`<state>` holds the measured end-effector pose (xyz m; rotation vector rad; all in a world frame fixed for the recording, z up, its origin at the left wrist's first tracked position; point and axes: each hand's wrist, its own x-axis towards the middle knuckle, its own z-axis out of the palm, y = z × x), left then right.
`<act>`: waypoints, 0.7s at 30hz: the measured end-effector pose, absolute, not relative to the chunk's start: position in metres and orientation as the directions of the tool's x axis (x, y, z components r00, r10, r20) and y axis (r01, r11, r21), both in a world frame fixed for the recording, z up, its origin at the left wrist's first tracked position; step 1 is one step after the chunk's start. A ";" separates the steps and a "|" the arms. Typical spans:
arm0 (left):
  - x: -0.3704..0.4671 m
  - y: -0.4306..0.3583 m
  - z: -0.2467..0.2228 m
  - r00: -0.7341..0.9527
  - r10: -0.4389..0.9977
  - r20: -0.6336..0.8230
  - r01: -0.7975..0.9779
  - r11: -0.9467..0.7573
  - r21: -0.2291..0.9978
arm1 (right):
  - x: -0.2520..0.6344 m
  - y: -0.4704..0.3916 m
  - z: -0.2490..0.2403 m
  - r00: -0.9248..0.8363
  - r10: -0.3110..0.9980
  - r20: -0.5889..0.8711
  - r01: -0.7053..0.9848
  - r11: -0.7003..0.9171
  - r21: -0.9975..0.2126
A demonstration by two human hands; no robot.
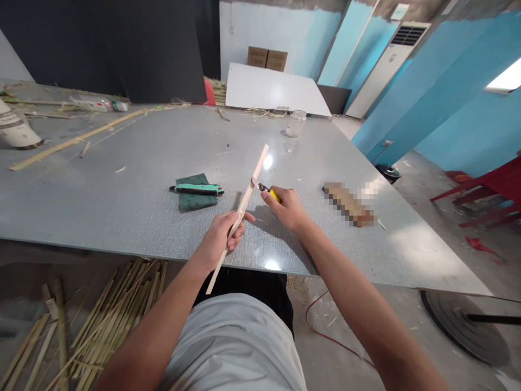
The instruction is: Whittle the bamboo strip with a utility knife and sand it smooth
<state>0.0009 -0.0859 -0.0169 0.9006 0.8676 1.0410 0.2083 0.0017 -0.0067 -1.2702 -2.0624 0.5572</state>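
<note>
My left hand [228,233] is closed around the lower half of a pale bamboo strip [245,201], which slants up and away from me over the table. In my right hand [287,206] is a yellow utility knife [275,194]. Its blade end meets the strip above my left hand, where a small curl or sliver stands out from the side. Left of the strip, a green-and-black tool [197,189], perhaps another cutter, lies on a dark green sheet [198,203]. A blurred-out brown block [350,203] rests to the right of my right hand.
The grey table [138,217] ends just before my body. A glass jar [296,124] stands toward the back. Along the far left lie a long bamboo strip [77,140], a plastic bottle [100,103] and a white container [16,127]. Bamboo pieces [118,320] are piled below the left edge.
</note>
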 end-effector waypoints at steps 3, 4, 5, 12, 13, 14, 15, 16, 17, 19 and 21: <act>0.001 -0.086 -0.016 0.263 0.953 -0.153 -0.350 0.242 0.905 | 0.206 0.000 -0.007 -0.386 0.876 0.291 0.614 0.479 -0.627; 0.001 -0.086 -0.016 0.264 0.952 -0.153 -0.359 0.244 0.901 | 0.206 0.000 -0.007 -0.403 0.869 0.288 0.612 0.490 -0.621; 0.001 -0.086 -0.016 0.266 0.952 -0.151 -0.371 0.246 0.896 | 0.205 0.000 -0.008 -0.415 0.863 0.287 0.609 0.498 -0.618; -0.001 -0.086 -0.016 0.299 0.943 -0.148 -0.433 0.273 0.859 | 0.206 0.001 -0.008 -0.421 0.864 0.276 0.618 0.496 -0.610; -0.002 -0.085 -0.016 0.303 0.941 -0.150 -0.438 0.277 0.855 | 0.206 0.001 -0.007 -0.417 0.866 0.276 0.620 0.493 -0.610; -0.002 -0.085 -0.016 0.304 0.941 -0.151 -0.442 0.280 0.852 | 0.206 0.001 -0.007 -0.414 0.867 0.276 0.623 0.491 -0.609; -0.003 -0.085 -0.016 0.302 0.941 -0.151 -0.446 0.279 0.850 | 0.206 0.001 -0.006 -0.412 0.869 0.275 0.627 0.489 -0.606; -0.003 -0.085 -0.016 0.300 0.942 -0.150 -0.449 0.278 0.849 | 0.206 0.000 -0.006 -0.409 0.870 0.275 0.632 0.488 -0.603; -0.003 -0.086 -0.016 0.299 0.942 -0.150 -0.450 0.278 0.849 | 0.206 0.000 -0.006 -0.407 0.871 0.275 0.635 0.486 -0.600; -0.002 -0.086 -0.017 0.298 0.943 -0.148 -0.452 0.276 0.848 | 0.206 0.000 -0.006 -0.404 0.873 0.274 0.639 0.484 -0.598; -0.001 -0.086 -0.017 0.289 0.946 -0.144 -0.459 0.269 0.847 | 0.206 0.000 -0.006 -0.404 0.873 0.272 0.640 0.482 -0.598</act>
